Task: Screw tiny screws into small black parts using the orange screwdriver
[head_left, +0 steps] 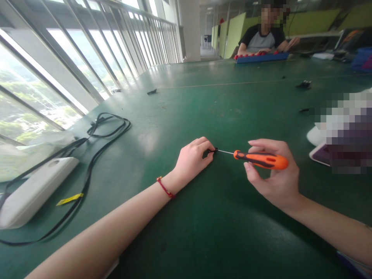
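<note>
My left hand [193,157] rests on the green table, thumb and fingertips pinching a small black piece [216,149]. Its exact kind is too small to make out. A screwdriver [261,159] with an orange and black handle lies level in my right hand [279,182]. Its handle end sits against the palm, with the fingers and thumb loosely curled around it. The thin metal shaft points left, and its tip meets the black piece. A red cord bracelet [165,188] circles my left wrist.
A white power strip [39,192] and looped black cable [88,174] with a yellow tag lie left, beside the railing. Small black pieces [151,92] dot the green table [174,116]. A phone-like object [319,154] lies right. Across sits a person [261,38] behind a blue tray [261,58] holding red parts.
</note>
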{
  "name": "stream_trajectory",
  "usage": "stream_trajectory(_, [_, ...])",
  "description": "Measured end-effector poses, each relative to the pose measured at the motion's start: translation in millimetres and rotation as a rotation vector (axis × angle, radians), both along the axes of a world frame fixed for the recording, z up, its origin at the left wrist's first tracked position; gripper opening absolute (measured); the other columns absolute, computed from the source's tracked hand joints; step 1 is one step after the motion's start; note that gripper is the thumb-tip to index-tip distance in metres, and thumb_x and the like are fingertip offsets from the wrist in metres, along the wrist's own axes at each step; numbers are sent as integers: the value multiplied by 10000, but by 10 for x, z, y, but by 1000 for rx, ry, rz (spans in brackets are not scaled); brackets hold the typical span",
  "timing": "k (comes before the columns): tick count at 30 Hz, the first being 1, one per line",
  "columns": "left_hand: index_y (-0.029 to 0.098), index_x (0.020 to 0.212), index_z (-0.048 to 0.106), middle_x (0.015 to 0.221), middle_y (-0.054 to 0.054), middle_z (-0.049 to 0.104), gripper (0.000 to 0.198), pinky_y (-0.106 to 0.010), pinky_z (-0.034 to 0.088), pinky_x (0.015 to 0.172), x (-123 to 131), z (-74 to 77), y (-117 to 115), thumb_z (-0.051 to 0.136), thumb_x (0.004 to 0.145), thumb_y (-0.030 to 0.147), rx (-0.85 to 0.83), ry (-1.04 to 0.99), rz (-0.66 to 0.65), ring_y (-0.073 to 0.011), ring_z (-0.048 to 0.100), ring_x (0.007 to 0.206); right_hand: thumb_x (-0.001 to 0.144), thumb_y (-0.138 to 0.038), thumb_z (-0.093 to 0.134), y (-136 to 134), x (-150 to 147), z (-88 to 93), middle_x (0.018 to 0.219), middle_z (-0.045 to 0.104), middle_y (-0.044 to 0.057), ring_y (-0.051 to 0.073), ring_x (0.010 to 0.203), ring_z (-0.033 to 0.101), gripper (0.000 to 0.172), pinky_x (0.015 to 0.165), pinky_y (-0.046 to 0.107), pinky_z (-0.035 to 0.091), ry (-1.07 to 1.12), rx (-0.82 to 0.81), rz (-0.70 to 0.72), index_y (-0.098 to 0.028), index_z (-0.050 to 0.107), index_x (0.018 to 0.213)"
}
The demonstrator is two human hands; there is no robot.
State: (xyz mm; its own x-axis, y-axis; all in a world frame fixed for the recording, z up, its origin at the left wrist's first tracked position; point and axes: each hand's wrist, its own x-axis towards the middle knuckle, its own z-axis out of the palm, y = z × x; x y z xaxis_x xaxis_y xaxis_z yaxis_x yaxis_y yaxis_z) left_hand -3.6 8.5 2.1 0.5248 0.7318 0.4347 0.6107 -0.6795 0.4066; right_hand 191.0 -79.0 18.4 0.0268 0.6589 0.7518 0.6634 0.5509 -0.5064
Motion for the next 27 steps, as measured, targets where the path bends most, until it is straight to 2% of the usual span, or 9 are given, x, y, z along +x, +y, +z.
stream_trajectory(2, [207,853,650,943,-6,672,111,-248,517,785,-1,3,-1,561,817,150,-1,2,4,-149,639,869,736,-193,671,3,1,-2,747,597,-8,174,695,600,408,715,347,518,-14,-39,32,-236,546,1122])
stream_trajectory(5, [208,864,653,952,-7,673,113,-251,516,787,-3,2,2,559,824,160,1,1,7,-148,639,868,778,-202,643,-7,-4,11,552,531,-66,145,553,544,260,723,350,497,-104,-102,65,-250,569,1023])
stream_trajectory(7, [207,862,654,952,-7,673,112,-252,515,783,-3,-2,3,562,821,158,-1,-2,11,-148,639,867,781,-178,632,-14,-7,12,610,590,-45,153,604,575,243,731,344,495,-92,-83,49,-250,578,1006])
stream_trajectory(10, [205,858,654,947,-6,674,111,-256,512,778,1,-4,-2,567,813,152,-9,-8,16,-151,638,865,751,-168,641,-16,-6,4,760,619,4,182,718,602,366,717,348,496,-18,-70,27,-231,560,1102])
stream_trajectory(15, [208,852,657,960,-11,679,110,-270,507,763,2,15,-4,570,807,159,-37,-30,40,-160,639,861,820,-186,577,-16,2,25,655,626,-34,139,570,595,89,715,352,469,-104,-129,96,-247,604,879])
stream_trajectory(18, [207,832,662,929,-6,685,94,-289,503,769,-3,25,20,591,791,162,-83,-70,69,-171,638,872,832,-200,577,-3,10,20,741,682,-15,154,650,641,70,701,334,477,-41,-145,63,-251,616,858])
stream_trajectory(23, [192,807,682,893,-11,694,72,-293,521,795,-16,15,84,620,775,175,-209,-205,85,-163,641,844,841,-259,581,57,16,-40,807,701,8,186,732,642,54,715,341,481,55,-379,43,-249,625,871])
stream_trajectory(27, [172,808,690,878,-24,705,70,-280,534,811,-25,8,115,634,766,179,-315,-298,80,-153,657,826,830,-265,583,82,1,-64,908,689,10,197,838,625,117,762,338,478,-23,-503,88,-250,607,943])
